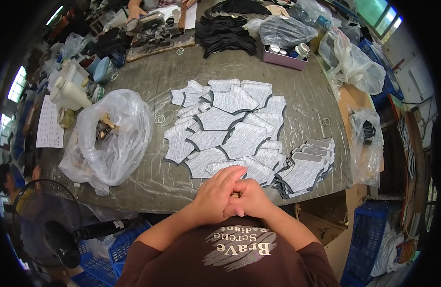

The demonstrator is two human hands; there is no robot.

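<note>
Fingers (230, 178) of left hand (212, 195) lie together against right hand (254, 198), hands clasped at tabletop's (153, 71) near edge; cannot tell whether anything clamped between. Grey pieces (219, 118) spread overlapping just beyond hands; stacked grey pieces (304, 167) to right. Clear plastic bag (134, 153) to left, opening upward, small brownish bits (105, 125) inside.

The dark table (306, 112) is spread across its middle with overlapping grey pieces (213, 118); a smaller stack (304, 171) is set at the right, a clear plastic bag (138, 143) at the left. Black pieces (225, 36) and a purple box (281, 60) are placed farther back.
</note>
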